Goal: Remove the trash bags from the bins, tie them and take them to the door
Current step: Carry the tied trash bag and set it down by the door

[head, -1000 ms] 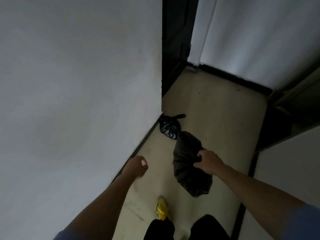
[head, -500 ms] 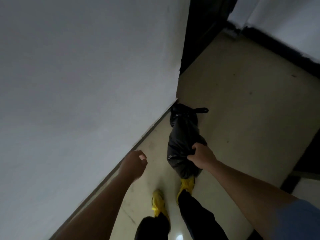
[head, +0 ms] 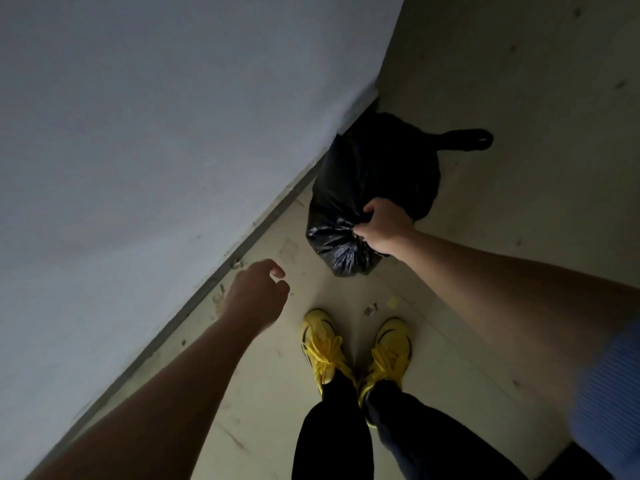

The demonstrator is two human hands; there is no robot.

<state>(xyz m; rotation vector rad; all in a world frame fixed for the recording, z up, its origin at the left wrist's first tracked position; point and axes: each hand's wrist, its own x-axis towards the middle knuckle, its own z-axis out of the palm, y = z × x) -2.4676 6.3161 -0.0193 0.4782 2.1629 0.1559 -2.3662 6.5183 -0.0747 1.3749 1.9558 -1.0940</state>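
Black plastic trash bag (head: 337, 237), crinkled and gathered at its neck, hangs from the right hand (head: 384, 226), whose fingers are clamped on the bunched top. The left hand (head: 258, 299) hovers apart, empty, fingers loosely curled. Just behind the held bag, a second black tied trash bag (head: 391, 161) rests on the beige floor (head: 519, 81) against the corner of the white wall (head: 156, 116). Yellow laced shoes (head: 323, 344) stand near.

Trash bag (head: 341, 237) crinkled glossy plastic; floor (head: 519, 98) matt, scuffed.
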